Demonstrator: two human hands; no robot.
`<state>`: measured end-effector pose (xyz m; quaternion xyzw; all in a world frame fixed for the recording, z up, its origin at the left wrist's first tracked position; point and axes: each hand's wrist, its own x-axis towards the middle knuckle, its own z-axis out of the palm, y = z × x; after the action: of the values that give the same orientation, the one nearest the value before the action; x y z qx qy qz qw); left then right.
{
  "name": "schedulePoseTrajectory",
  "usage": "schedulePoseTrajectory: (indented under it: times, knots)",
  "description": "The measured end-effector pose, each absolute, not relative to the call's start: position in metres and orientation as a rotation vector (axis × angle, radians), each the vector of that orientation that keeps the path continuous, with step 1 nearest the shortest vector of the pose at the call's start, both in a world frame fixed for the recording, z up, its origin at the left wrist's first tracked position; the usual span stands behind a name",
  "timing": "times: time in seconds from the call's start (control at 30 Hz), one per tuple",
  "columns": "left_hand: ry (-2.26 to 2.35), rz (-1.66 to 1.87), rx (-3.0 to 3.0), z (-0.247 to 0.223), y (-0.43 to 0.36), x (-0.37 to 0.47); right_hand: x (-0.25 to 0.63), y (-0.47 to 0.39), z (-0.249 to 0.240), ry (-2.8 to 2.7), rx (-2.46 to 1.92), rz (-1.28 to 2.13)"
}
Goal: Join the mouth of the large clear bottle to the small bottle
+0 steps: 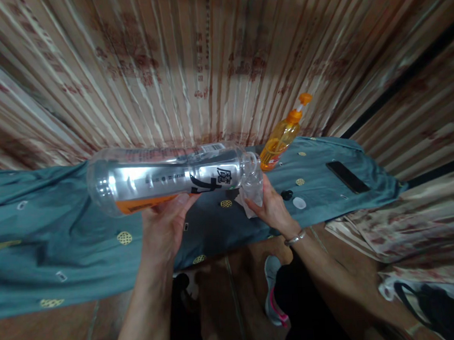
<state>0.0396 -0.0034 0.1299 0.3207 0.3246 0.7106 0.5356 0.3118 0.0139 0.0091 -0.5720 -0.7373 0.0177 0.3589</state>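
A large clear bottle (165, 177) with a silver and orange label lies sideways in the air above the green cloth, its neck to the right. My left hand (170, 215) grips it from below, near the middle. My right hand (270, 200) is wrapped round a small clear plastic container (252, 186) right at the bottle's mouth. Whether the two touch is hard to tell. Beneath the container a pale crumpled piece (246, 206) shows, partly hidden by my right hand. An orange pump bottle (279, 140) stands just behind my right hand.
The green patterned cloth (80, 242) covers a long narrow surface. To the right are a black phone (346, 177), a small black object (287, 195) and a white disc (299, 203). Striped curtains (188, 64) hang behind. A bag (434, 300) sits at the lower right.
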Motion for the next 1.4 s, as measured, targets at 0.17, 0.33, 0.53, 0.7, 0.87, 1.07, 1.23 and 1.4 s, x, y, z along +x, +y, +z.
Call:
schedulePoseTrajectory:
  times: [0.17,0.33,0.53,0.7,0.87,1.07,1.23,1.4]
  knots:
    - [0.787,1.692,0.748,0.1271,-0.0026,0.0388,0.3106,0.0134,0.0106,-1.886,-1.49,0.054]
    - [0.798,1.686,0.761,0.1248,-0.0021,0.0375,0.3109,0.0133,0.0125,-1.903,-1.486,0.063]
    - [0.784,1.68,0.768,0.1268,-0.0032,0.0382,0.3106,0.0144,0.0106,-1.891,-1.491,0.074]
    - [0.768,1.691,0.75,0.1291,-0.0039,0.0386,0.3101,0.0142,0.0099,-1.888,-1.482,0.058]
    - [0.761,1.701,0.742,0.1335,-0.0044,0.0395,0.3085,0.0129,0.0128,-1.87,-1.488,0.102]
    - [0.812,1.704,0.73,0.1314,-0.0051,0.0397,0.3085,0.0135,0.0124,-1.868,-1.463,0.079]
    - [0.815,1.691,0.746,0.131,-0.0045,0.0389,0.3091,0.0139,0.0117,-1.88,-1.48,0.077]
    - [0.801,1.684,0.749,0.1306,-0.0047,0.0386,0.31,0.0142,0.0105,-1.893,-1.475,0.05]
